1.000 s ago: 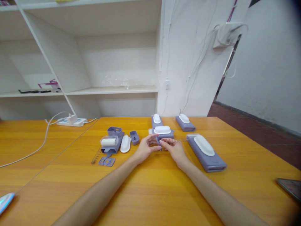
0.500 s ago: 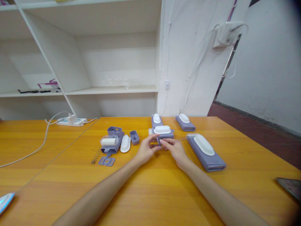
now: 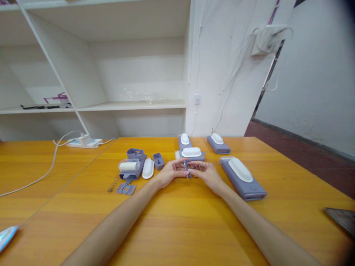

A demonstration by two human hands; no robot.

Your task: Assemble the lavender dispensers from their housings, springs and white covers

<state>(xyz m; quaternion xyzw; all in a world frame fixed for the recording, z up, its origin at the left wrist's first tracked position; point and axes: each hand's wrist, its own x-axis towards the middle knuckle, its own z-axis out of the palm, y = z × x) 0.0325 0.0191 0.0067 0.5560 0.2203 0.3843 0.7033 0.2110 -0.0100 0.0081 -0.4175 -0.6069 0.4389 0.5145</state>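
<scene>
In front of me, a small grey-purple plastic part (image 3: 186, 168) is held between the fingertips of both hands. My left hand (image 3: 170, 173) pinches it from the left, fingers closed. From the other side, my right hand (image 3: 208, 176) grips its lower edge with thumb and finger. A thin metal coil spring (image 3: 215, 163) shows behind the right fingers; whether that hand holds it too is unclear. Just beyond my hands sits a grey-purple case with a white ribbed oval piece (image 3: 191, 152). To the right lies a larger grey-purple case (image 3: 244, 180) with a white oval piece on top.
Left of my hands are a case with a white roller (image 3: 129, 167), a white ribbed oval (image 3: 148, 169), a small grey-purple tray (image 3: 158, 161), flat cut-out pieces (image 3: 126, 189) and another spring (image 3: 113, 183). A power strip (image 3: 84, 142) and a phone (image 3: 342, 220) lie farther out.
The small part has turned, showing more of its face, and sits slightly lower. My left thumb has come down against it. The surrounding pieces stay in place.
</scene>
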